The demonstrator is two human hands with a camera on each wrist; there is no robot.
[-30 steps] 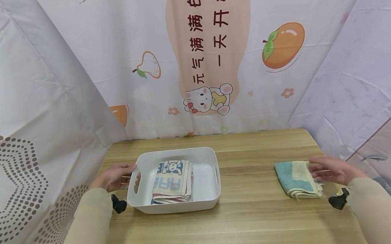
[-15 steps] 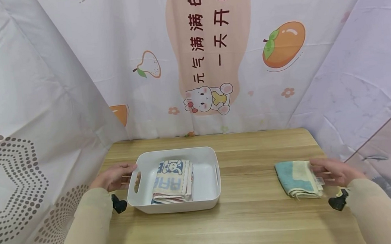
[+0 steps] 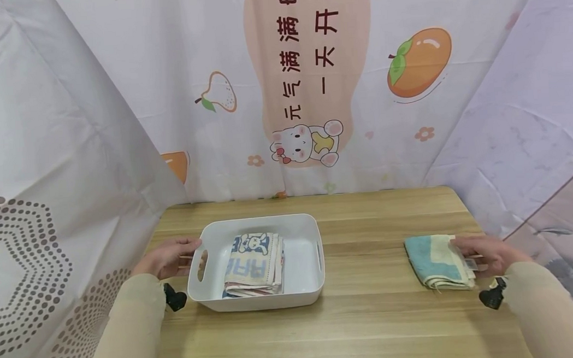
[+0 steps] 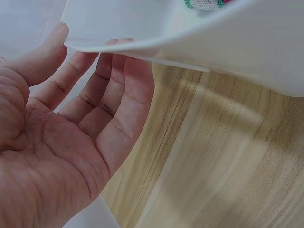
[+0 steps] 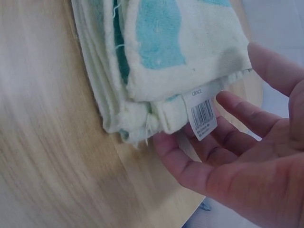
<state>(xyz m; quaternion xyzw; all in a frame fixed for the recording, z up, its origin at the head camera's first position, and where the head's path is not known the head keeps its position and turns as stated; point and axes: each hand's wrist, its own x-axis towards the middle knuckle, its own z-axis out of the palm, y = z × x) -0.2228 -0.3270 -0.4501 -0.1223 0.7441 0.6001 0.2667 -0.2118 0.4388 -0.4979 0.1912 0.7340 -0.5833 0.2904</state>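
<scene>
A white plastic basket [image 3: 301, 301] with handle cutouts stands on the left of the table. Inside it lies a stack of folded towels [image 3: 250, 269], the top one patterned in blue and cream. My left hand [image 3: 169, 257] is at the basket's left end. In the left wrist view its thumb meets the rim and its curled fingers reach beneath and behind the wall, partly hidden. A folded teal-and-cream towel [image 3: 434, 263] lies at the right. My right hand [image 3: 490, 254] is at that towel's right edge, fingers loosely bent around its label [image 5: 202, 111], thumb close above the upper layer.
The wooden table [image 3: 364, 327] carries both basket and towel, with bare wood between them. A printed curtain [image 3: 364, 168] hangs behind the table's far edge, and more curtain cloth closes off both sides.
My right hand has moved slightly left, closer against the teal-and-cream towel. The left hand stays at the basket, which has not moved. The head view has shifted a little.
</scene>
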